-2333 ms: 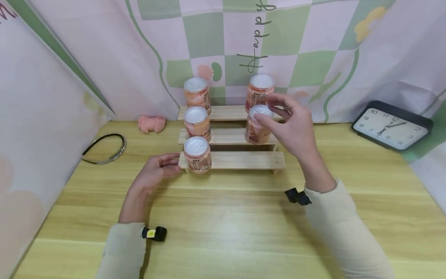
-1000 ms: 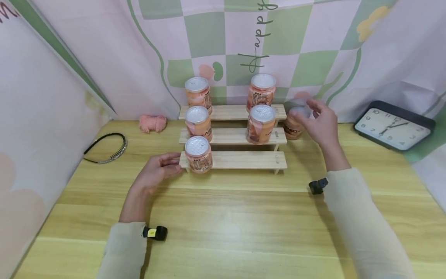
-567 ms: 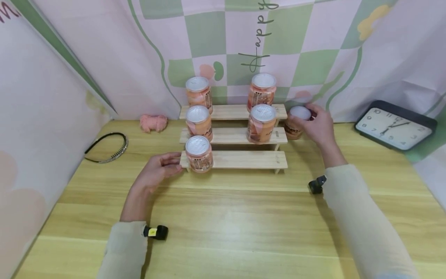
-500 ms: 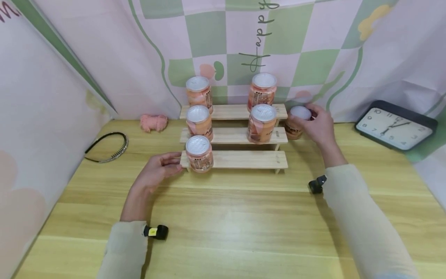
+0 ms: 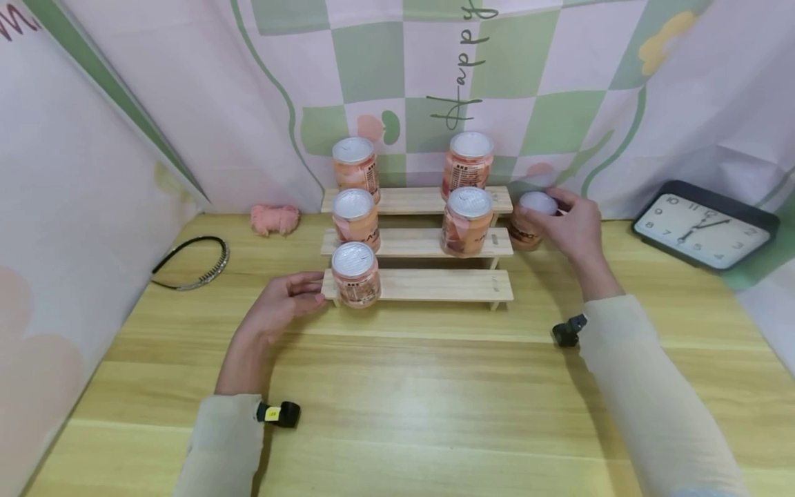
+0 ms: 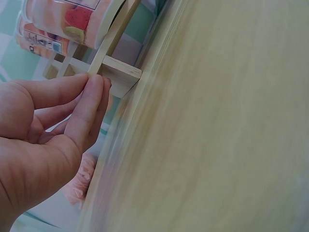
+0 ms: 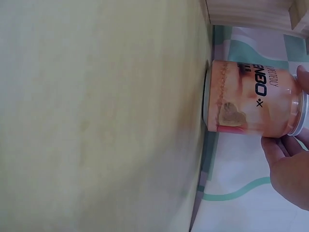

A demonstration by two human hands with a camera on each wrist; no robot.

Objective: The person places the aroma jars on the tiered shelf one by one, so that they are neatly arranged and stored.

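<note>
A three-step wooden display rack (image 5: 435,284) stands on the table with several orange-pink cans with silvery lids on it. On its left side are a back can (image 5: 355,166), a middle can (image 5: 355,219) and a front can (image 5: 356,276); on its right, a back can (image 5: 468,166) and a middle can (image 5: 467,222). My left hand (image 5: 279,304) pinches the left end of the lowest step, thumb and fingers meeting there in the left wrist view. Beyond the rack's right end, my right hand (image 5: 574,224) grips another can (image 7: 251,99) near its lid; this can is upright, its base at the tabletop.
A black-framed clock (image 5: 702,228) leans at the far right. To the left lie a black headband (image 5: 211,273) and a pink fuzzy item (image 5: 275,219). A checkered curtain (image 5: 366,62) hangs right behind the rack and the gripped can.
My right hand left the middle-right can, moved right and took hold of the can beside the rack. That can has since shifted very slightly. My left hand stays at the rack's end.
</note>
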